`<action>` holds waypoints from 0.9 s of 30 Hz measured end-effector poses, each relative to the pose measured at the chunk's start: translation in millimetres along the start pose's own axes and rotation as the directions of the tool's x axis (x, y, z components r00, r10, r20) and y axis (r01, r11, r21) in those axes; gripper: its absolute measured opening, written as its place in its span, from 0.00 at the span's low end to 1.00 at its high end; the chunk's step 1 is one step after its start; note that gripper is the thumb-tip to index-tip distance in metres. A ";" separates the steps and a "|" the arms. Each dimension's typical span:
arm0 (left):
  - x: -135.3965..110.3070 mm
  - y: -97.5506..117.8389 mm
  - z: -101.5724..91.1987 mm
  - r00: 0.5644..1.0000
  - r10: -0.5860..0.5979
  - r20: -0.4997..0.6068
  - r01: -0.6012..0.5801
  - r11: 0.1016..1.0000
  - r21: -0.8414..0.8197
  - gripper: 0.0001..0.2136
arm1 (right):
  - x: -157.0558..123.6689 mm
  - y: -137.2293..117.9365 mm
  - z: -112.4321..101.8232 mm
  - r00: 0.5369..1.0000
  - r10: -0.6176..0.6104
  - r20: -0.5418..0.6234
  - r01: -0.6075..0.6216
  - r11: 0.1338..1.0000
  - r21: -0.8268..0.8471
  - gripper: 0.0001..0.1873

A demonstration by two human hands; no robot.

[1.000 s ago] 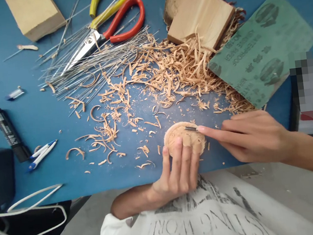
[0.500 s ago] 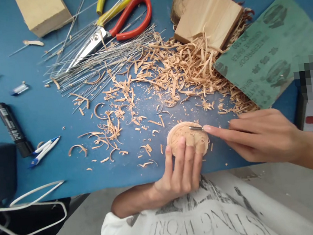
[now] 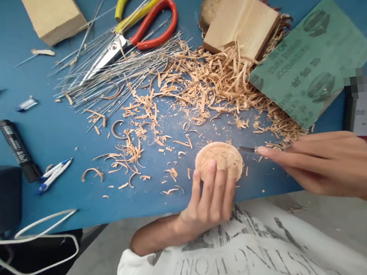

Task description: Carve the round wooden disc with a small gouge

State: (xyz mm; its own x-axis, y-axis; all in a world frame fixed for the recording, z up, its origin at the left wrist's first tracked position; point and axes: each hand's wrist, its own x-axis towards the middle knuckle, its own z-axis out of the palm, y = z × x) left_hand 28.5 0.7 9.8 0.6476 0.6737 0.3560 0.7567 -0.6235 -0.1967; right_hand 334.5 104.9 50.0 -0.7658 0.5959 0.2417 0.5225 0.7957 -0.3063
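A round, pale wooden disc (image 3: 220, 150) with a carved surface lies near the table's front edge. My left hand (image 3: 209, 192) grips it from the near side, fingers over its face and the thumb out of sight. To the right, my right hand (image 3: 326, 165) is closed around a carving gouge (image 3: 247, 149); only its thin metal shaft shows, and the handle is hidden in the palm. The gouge's tip is just off the disc's right rim, apart from the wood. Curled wood shavings (image 3: 207, 82) are strewn beyond the disc.
Thin metal rods (image 3: 123, 73) lie under scissors (image 3: 147, 22) with yellow and red handles. Wood blocks (image 3: 239, 20), green sandpaper (image 3: 314, 61), a black marker (image 3: 19, 149), a blue-white compass-like tool (image 3: 53, 175) and a white cable (image 3: 48, 234) surround the work area.
My right hand has drawn the gouge rightward, off the disc's face. My left hand keeps its hold on the disc. The view has shifted slightly.
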 end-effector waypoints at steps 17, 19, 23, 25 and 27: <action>35.4 -46.2 -14.5 0.940 -0.336 -0.060 0.307 0.909 -0.283 0.48 | -32.1 -28.2 54.0 0.789 0.178 -0.588 -0.305 0.944 -0.123 0.33; 43.8 -70.0 -23.1 0.964 -0.244 -0.104 0.225 0.959 -0.171 0.49 | -32.2 -24.1 58.6 0.764 0.188 -0.617 -0.312 0.945 -0.098 0.29; 66.7 -120.7 -28.6 0.999 -0.047 -0.001 0.047 0.991 0.126 0.48 | -30.7 -19.1 66.0 0.737 0.231 -0.635 -0.339 0.939 -0.053 0.24; 76.0 -138.1 -24.2 0.977 0.098 0.187 -0.123 0.985 0.122 0.48 | -29.9 -18.8 68.5 0.732 0.255 -0.632 -0.362 0.931 -0.043 0.23; 81.4 -149.3 -18.7 0.959 0.139 0.248 -0.171 0.979 0.114 0.48 | -29.2 -19.6 70.4 0.727 0.278 -0.627 -0.385 0.922 -0.038 0.23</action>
State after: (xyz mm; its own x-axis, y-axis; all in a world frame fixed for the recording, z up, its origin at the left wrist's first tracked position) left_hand -33.4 141.2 85.2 0.7482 0.6577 0.0873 0.6398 -0.6805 -0.3572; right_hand 320.3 64.3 -15.9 -0.1765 0.7227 0.6683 0.7910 0.5082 -0.3407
